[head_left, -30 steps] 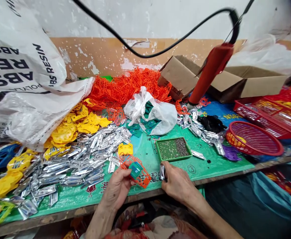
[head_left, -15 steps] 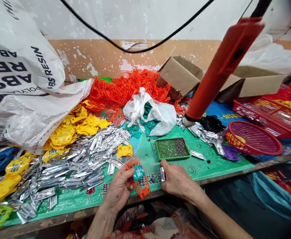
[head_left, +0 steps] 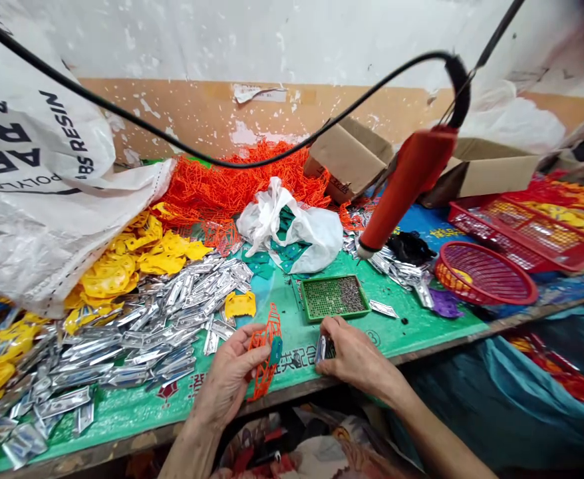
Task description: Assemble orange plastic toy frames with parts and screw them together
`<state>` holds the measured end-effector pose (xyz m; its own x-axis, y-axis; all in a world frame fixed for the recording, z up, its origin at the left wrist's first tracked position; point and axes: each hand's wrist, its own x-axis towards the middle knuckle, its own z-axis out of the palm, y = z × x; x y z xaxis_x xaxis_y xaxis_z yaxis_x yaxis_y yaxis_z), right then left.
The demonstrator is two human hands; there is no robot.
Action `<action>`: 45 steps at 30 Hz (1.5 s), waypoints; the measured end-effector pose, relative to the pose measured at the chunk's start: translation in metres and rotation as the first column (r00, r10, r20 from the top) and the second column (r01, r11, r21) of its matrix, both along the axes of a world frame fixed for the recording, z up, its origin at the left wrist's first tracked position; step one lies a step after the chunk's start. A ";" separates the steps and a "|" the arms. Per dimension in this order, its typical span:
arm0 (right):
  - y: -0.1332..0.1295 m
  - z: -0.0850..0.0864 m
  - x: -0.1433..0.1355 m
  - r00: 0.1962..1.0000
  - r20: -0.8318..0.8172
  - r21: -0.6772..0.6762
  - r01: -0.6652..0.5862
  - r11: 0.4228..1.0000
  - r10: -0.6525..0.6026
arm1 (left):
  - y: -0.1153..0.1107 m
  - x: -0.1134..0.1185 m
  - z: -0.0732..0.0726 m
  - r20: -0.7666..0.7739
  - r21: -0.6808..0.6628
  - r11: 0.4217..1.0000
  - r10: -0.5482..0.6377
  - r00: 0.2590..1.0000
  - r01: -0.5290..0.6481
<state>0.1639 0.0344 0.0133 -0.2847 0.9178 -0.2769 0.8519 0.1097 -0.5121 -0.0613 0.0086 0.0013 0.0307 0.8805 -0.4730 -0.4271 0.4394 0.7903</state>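
Note:
In my left hand (head_left: 225,382) an orange openwork plastic frame (head_left: 263,382) is pinched, turned nearly edge-on, with a teal plastic piece (head_left: 276,350) against it near the thumb. My right hand (head_left: 354,356) has its fingers closed round a small shiny metal plate (head_left: 320,347), mostly hidden by the fingers. Just beyond that hand sits a green tray (head_left: 304,303) with small dark screws (head_left: 350,296) heaped on its right side. Close to the orange frame lies a yellow plastic piece (head_left: 240,305), at the edge of a heap of metal plates (head_left: 172,326).
A red powered screwdriver (head_left: 396,189) hangs above the bench on a black cable (head_left: 172,136). Yellow parts (head_left: 107,273), an orange heap (head_left: 222,183) and a white bag (head_left: 316,239) lie behind. Red baskets (head_left: 486,299) and cardboard boxes (head_left: 356,156) stand right and back.
My left hand has turned the orange frame from face-on to nearly edge-on. The red screwdriver has swung, and its cable hangs lower on the left. The whole view has shifted slightly.

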 end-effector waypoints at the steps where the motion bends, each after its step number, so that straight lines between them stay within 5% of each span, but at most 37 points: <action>1: -0.001 -0.002 0.001 1.000 -0.017 0.007 0.014 1.000 -0.014 | 0.000 0.001 0.001 -0.008 -0.001 1.000 -0.014 1.000 0.014; 7: -0.006 -0.018 0.005 0.913 -0.394 -0.111 0.068 0.992 -0.107 | 0.001 0.004 0.007 -0.074 -0.007 0.998 -0.055 0.996 0.055; 12: -0.004 -0.006 -0.006 0.547 -0.755 -0.427 0.009 0.904 -0.362 | 0.000 0.008 0.005 -0.126 0.054 0.992 -0.103 0.987 0.110; 17: 0.003 0.003 -0.033 0.347 -0.876 -0.393 -0.110 0.913 -0.335 | -0.004 0.016 0.001 -0.146 0.075 0.986 -0.138 0.980 0.150; 23: 0.004 -0.011 -0.048 0.369 -0.869 -0.364 -0.022 0.931 -0.330 | -0.008 0.019 -0.007 -0.165 0.134 0.979 -0.133 0.977 0.156; 28: 0.000 -0.018 -0.043 0.309 -0.902 -0.301 0.047 0.952 -0.301 | -0.009 0.017 0.002 -0.352 0.214 0.932 -0.207 0.913 0.293; 31: -0.004 -0.022 -0.040 0.269 -0.926 -0.265 0.029 0.964 -0.263 | -0.009 0.017 0.009 -0.515 0.324 0.857 -0.196 0.835 0.400; 36: -0.010 -0.027 -0.034 0.240 -0.953 -0.177 0.052 0.983 -0.185 | -0.011 0.018 0.014 -0.716 0.507 0.684 -0.006 0.698 0.525; 42: -0.016 -0.027 -0.024 0.328 -0.943 0.094 0.117 0.989 0.051 | -0.015 0.020 0.018 -0.800 0.592 0.452 0.232 0.553 0.667; 45: -0.020 -0.026 -0.021 0.348 -0.928 0.189 0.128 0.974 0.134 | -0.017 0.021 0.022 -0.823 0.568 0.410 0.280 0.494 0.713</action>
<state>0.1431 0.0149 -0.0127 -0.2383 0.9065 0.3487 -0.1654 0.3159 -0.9343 -0.0407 -0.0083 0.0231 0.4079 0.7804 0.4739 0.4949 -0.6252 0.6035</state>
